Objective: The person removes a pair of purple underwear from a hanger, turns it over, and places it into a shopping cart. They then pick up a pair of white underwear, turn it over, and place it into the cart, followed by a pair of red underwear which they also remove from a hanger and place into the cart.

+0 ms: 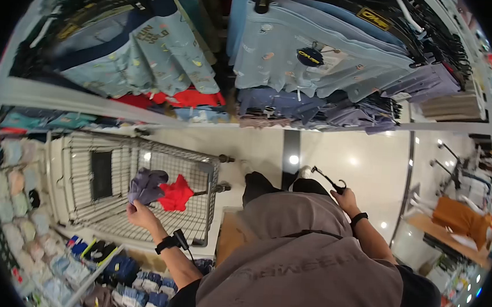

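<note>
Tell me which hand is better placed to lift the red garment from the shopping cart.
Left, probably. The left hand is over the shopping cart, at the purple garment beside the red garment; the right hand is outside, holding a black hanger.

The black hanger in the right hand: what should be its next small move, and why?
Perhaps bring the black hanger toward the grey garment: the right hand holds this hanger apparently bare, while the left hand appears to pinch that garment over the shopping cart.
</note>
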`<state>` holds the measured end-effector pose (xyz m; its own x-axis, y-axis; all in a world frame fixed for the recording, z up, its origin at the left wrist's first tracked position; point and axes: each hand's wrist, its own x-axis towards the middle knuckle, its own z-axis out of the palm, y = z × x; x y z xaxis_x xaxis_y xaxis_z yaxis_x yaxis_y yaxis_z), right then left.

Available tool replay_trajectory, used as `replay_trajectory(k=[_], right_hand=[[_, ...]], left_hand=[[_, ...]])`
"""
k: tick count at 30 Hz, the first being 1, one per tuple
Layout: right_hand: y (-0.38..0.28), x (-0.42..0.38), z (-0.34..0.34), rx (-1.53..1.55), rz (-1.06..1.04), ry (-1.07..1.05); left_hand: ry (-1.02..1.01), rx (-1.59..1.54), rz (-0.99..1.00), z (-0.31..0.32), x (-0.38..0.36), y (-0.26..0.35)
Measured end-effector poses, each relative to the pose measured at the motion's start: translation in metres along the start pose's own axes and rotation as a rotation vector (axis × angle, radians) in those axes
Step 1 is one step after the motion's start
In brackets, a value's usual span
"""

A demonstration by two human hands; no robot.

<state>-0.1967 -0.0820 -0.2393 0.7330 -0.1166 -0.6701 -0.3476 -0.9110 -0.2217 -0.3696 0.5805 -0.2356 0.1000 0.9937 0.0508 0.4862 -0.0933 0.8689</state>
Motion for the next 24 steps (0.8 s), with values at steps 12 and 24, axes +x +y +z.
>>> replay_trajectory(k=[12,24], right_hand=[[-0.181,-0.026,-0.113,1.247,-0.707,-0.713],[-0.045,-0.031,-0.230,1.711,-0.942,-1.287]], left_hand=[[-1.211,-0.506,0.491,0.000,-0.325,0.358],[-1.515,-0.680,1.318,0.054,-0.550,0.409]])
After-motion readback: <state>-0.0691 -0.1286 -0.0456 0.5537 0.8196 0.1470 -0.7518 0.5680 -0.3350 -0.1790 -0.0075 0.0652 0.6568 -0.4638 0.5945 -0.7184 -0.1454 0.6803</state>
